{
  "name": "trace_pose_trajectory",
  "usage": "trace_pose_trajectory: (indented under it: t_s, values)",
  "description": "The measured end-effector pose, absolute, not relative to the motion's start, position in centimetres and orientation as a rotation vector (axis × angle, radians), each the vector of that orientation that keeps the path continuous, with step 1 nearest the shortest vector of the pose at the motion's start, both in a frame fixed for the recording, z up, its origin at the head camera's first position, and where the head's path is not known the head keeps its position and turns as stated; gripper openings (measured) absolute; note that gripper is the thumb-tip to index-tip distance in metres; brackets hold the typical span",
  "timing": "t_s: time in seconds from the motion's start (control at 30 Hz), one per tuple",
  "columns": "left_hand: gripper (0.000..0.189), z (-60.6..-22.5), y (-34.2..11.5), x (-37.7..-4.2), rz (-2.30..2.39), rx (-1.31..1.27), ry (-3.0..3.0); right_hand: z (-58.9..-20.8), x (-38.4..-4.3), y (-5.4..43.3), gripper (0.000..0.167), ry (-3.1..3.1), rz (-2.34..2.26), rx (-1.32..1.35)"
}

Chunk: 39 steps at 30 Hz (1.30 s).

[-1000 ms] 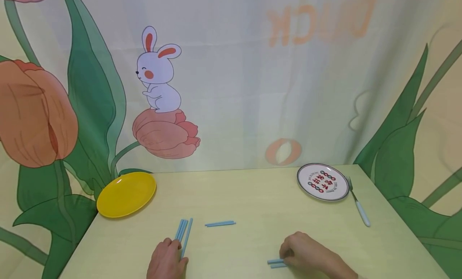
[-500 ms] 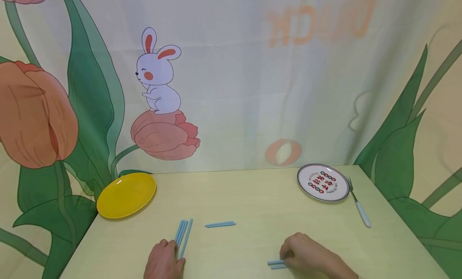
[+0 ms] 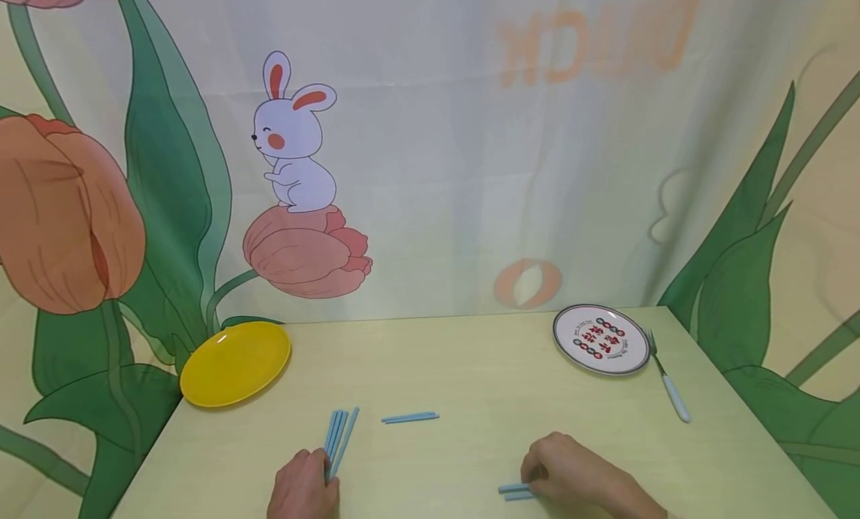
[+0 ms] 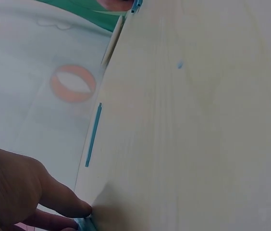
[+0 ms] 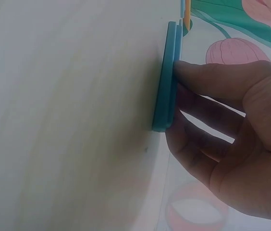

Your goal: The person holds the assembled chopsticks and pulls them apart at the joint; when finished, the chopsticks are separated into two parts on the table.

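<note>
Several thin light-blue sticks (image 3: 336, 432) lie in a narrow fan at the front left. My left hand (image 3: 304, 485) holds their near ends between thumb and fingers; in the left wrist view the fingertips (image 4: 83, 209) pinch a bit of blue at the bottom edge. At the front right, my right hand (image 3: 571, 470) pinches a pair of blue sticks (image 3: 513, 493) lying side by side on the table. The right wrist view shows these sticks (image 5: 165, 91) close up, thumb and curled fingers against their far side. Another blue pair (image 3: 410, 417) lies crosswise between the hands, farther back, untouched.
A yellow plate (image 3: 235, 364) sits at the table's back left. Toward the back right stands a white plate (image 3: 601, 340) with red print, and a fork (image 3: 672, 392) with a pale handle lies beside it. A printed rabbit-and-tulip curtain (image 3: 430, 168) hangs behind the table.
My left hand has shifted slightly left, and the near end of the outermost stick has swung in toward the bunch. My right hand and its sticks have stayed in place.
</note>
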<state>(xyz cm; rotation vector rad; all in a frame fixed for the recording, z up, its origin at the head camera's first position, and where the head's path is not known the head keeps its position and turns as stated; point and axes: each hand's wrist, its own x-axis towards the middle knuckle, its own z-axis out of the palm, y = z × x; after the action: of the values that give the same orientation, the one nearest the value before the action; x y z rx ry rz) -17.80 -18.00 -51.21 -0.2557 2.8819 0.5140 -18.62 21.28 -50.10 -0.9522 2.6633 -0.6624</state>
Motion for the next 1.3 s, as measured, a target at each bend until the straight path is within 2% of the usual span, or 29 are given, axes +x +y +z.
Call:
trace_pose_trajectory:
  t_s: [0.5, 1.3]
  values:
    - [0.007, -51.10, -17.79, -18.17, 0.554, -0.278, 2.835, -49.71, -18.90, 21.24, 0.007, 2.658, -0.648, -0.973]
    - [0.005, -50.24, -17.98, -18.26, 0.550, -0.232, 2.800, -50.10, -18.91, 21.51, 0.010, 2.628, -0.671, -0.944]
